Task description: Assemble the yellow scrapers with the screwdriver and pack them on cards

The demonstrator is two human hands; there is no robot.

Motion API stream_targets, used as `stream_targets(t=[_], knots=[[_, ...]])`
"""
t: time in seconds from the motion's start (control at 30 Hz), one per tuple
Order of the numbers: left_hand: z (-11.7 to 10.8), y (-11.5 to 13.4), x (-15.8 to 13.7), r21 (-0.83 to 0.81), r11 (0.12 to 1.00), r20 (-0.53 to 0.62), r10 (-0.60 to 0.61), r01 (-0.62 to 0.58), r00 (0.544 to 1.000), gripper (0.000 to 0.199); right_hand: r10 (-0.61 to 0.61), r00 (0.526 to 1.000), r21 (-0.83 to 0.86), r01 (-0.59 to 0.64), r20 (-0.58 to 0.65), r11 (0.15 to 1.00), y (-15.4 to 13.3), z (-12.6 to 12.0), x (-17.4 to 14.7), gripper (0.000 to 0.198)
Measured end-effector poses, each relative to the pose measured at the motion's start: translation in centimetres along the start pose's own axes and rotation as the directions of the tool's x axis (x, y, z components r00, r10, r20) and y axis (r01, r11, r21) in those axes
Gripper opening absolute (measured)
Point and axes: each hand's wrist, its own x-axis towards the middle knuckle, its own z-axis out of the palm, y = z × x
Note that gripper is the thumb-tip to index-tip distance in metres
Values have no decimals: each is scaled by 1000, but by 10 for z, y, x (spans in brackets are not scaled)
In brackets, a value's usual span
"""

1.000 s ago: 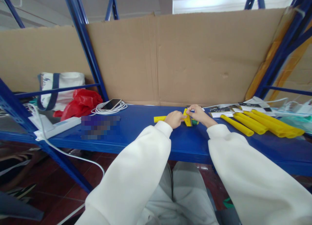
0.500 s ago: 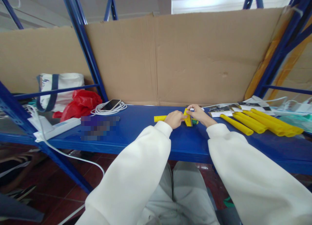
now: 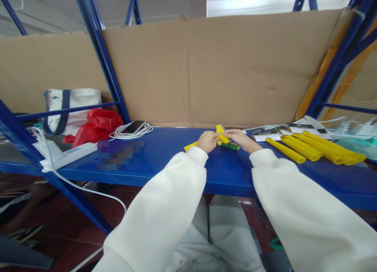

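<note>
Between my hands is a yellow scraper (image 3: 220, 130), its wide head tilted and a thin greyish edge showing on its right side. My left hand (image 3: 207, 141) is closed round it, and the yellow handle sticks out to the left below the wrist. The fingers of my right hand (image 3: 239, 138) pinch the head from the right; the fingertips partly hide it. A green and yellow screwdriver (image 3: 230, 146) lies on the blue tabletop (image 3: 171, 162) just below the fingers.
Several yellow tubular handles (image 3: 319, 146) lie to the right, with black and white packets (image 3: 266, 135) behind them. At left are a coiled white cable (image 3: 129, 135), a red bag (image 3: 101, 125) and a white power strip (image 3: 70, 154). Cardboard (image 3: 235, 72) stands behind.
The scraper's head has turned and tilted up to the left, and its handle end has dropped slightly. More of the screwdriver is uncovered. My right hand has lowered a little.
</note>
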Motion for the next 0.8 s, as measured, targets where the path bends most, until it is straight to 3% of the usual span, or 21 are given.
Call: stream_targets(t=[0.23,0.67,0.8], knots=[[2,0,1,-36,999,3,21,-21,1000,29,-3,997,37,1,73,999,3,-1,-2,30],[5,-3,2,19,998,-1,60,-60,998,27,82,996,152,-85,32,985,-3,1,-2,13],[4,-1,0,24,997,-6,68,-68,998,37,83,996,156,-86,28,984,-6,1,-5,10]])
